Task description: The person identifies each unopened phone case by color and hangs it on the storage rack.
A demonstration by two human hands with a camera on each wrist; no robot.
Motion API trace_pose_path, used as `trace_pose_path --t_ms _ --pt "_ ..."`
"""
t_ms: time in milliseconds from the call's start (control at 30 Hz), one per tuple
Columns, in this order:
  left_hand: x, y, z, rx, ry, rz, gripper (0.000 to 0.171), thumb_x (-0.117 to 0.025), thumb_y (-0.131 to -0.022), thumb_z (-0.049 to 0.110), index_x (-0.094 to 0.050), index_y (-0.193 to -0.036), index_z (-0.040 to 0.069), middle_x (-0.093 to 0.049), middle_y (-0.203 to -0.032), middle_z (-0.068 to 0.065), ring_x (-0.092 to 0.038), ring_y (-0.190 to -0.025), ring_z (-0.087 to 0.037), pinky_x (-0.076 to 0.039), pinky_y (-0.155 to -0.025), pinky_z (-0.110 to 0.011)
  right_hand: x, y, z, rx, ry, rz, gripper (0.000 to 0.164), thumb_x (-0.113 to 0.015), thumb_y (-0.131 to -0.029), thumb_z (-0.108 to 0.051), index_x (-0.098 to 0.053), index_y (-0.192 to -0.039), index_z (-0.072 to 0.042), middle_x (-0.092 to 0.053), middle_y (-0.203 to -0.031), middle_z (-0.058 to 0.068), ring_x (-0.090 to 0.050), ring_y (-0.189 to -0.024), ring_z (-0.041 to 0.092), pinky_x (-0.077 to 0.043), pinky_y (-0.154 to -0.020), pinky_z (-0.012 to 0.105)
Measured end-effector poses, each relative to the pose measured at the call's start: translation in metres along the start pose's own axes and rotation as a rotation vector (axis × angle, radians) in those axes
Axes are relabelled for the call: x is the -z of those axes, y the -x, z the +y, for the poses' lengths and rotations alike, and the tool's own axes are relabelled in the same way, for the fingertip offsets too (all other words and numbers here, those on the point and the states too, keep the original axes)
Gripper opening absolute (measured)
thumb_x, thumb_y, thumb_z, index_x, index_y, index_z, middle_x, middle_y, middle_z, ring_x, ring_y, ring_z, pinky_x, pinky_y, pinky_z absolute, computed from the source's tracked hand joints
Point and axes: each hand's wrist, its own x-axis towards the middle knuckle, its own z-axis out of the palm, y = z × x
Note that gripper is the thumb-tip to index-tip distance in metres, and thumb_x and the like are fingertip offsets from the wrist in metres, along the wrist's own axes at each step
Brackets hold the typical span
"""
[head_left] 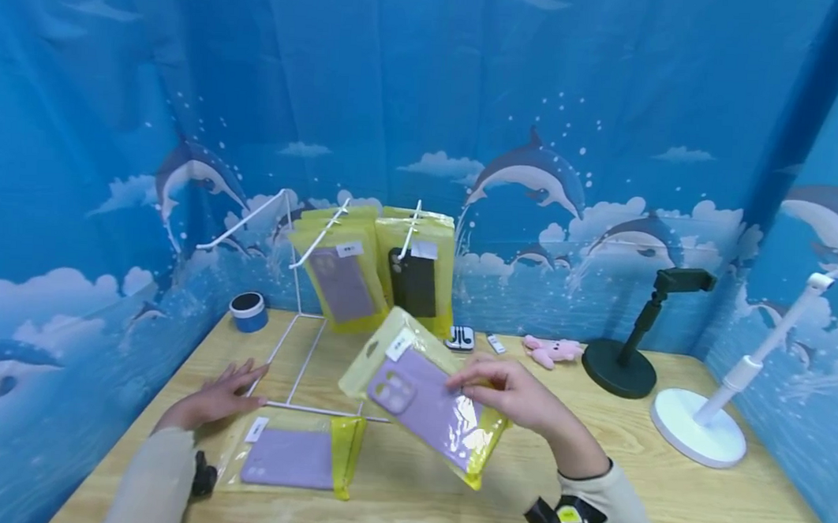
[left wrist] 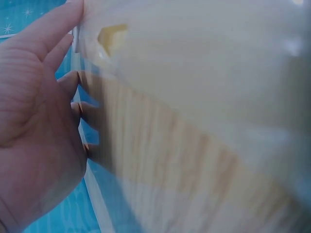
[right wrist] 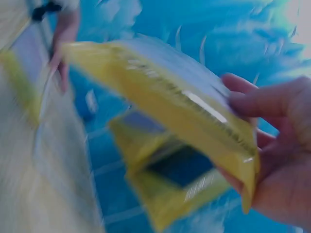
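My right hand point(head_left: 508, 389) pinches a bagged lilac phone case point(head_left: 419, 400) near its edge, thumb in front. The pouch is clear with a yellow back and is held tilted above the table; in the right wrist view its yellow end point(right wrist: 160, 102) faces the camera. My left hand point(head_left: 220, 397) lies with extended fingers at the front left corner of a white wire display rack point(head_left: 300, 366), thumb by the base wire. Another bagged lilac case point(head_left: 291, 459) lies flat just in front of it. In the left wrist view, clear film blurs much of the scene beside the left hand point(left wrist: 39, 111).
Bagged cases hang from two rack hooks, lilac point(head_left: 343, 285) on one and black point(head_left: 414, 285) on the other. A blue jar point(head_left: 249, 313) stands at the back left. Boxed earphones point(head_left: 461, 339), a pink plush point(head_left: 552, 351), a black phone stand point(head_left: 620, 367) and a white stand point(head_left: 698, 430) are rightward.
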Motion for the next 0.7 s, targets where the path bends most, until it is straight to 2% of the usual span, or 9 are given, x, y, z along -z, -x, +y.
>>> trace_pose_path --t_ms 67,167,300,367,533,700 --pt "0.001 -0.001 -0.001 0.004 -0.009 -0.001 0.075 -0.059 -0.092 0.039 -0.026 -0.147 0.001 0.0 -0.15 -0.035 0.016 -0.134 -0.054 0.018 -0.098 -0.071 -0.004 -0.013 -0.016 0.014 -0.049 0.086 0.019 -0.058 -0.092 -0.003 -0.068 -0.107 0.002 -0.059 -0.105 0.012 -0.053 -0.093 0.02 -0.052 -0.071 0.027" --pt "0.001 -0.003 -0.002 0.029 -0.029 -0.005 0.076 -0.059 -0.091 0.042 -0.026 -0.148 0.003 0.0 -0.151 -0.034 0.014 -0.134 -0.055 0.017 -0.098 -0.071 -0.017 -0.033 -0.035 0.08 -0.054 0.184 0.017 -0.059 -0.091 -0.002 -0.069 -0.104 0.002 -0.059 -0.103 0.01 -0.054 -0.091 0.02 -0.053 -0.069 0.028" --pt "0.001 -0.002 -0.004 0.016 -0.025 0.003 0.076 -0.059 -0.091 0.041 -0.026 -0.148 0.003 0.0 -0.15 -0.034 0.014 -0.134 -0.055 0.017 -0.098 -0.071 -0.036 -0.059 -0.049 0.21 0.003 0.224 0.016 -0.059 -0.089 0.003 -0.071 -0.099 0.001 -0.059 -0.096 0.008 -0.054 -0.089 0.019 -0.052 -0.069 0.027" --pt "0.001 -0.001 -0.004 -0.006 -0.018 0.01 0.075 -0.06 -0.091 0.039 -0.027 -0.147 0.002 -0.001 -0.15 -0.035 0.014 -0.134 -0.055 0.017 -0.097 -0.072 -0.044 -0.07 -0.054 0.24 0.02 0.228 0.016 -0.059 -0.088 0.004 -0.071 -0.098 0.001 -0.059 -0.095 0.007 -0.054 -0.089 0.019 -0.052 -0.071 0.026" --pt "0.0 0.0 -0.003 -0.024 -0.012 0.013 0.074 -0.061 -0.091 0.038 -0.028 -0.147 0.001 -0.001 -0.15 -0.035 0.014 -0.134 -0.055 0.017 -0.097 -0.072 -0.056 -0.09 -0.057 0.193 0.037 0.252 0.018 -0.058 -0.088 0.004 -0.072 -0.098 -0.001 -0.058 -0.094 0.007 -0.054 -0.089 0.016 -0.054 -0.071 0.025" --pt "0.0 0.0 -0.001 -0.019 -0.016 0.015 0.074 -0.061 -0.091 0.038 -0.028 -0.146 0.001 -0.002 -0.15 -0.035 0.013 -0.134 -0.056 0.016 -0.097 -0.072 -0.061 -0.098 -0.051 0.111 0.054 0.317 0.014 -0.062 -0.088 0.0 -0.073 -0.096 -0.002 -0.059 -0.094 0.008 -0.056 -0.089 0.016 -0.055 -0.072 0.025"
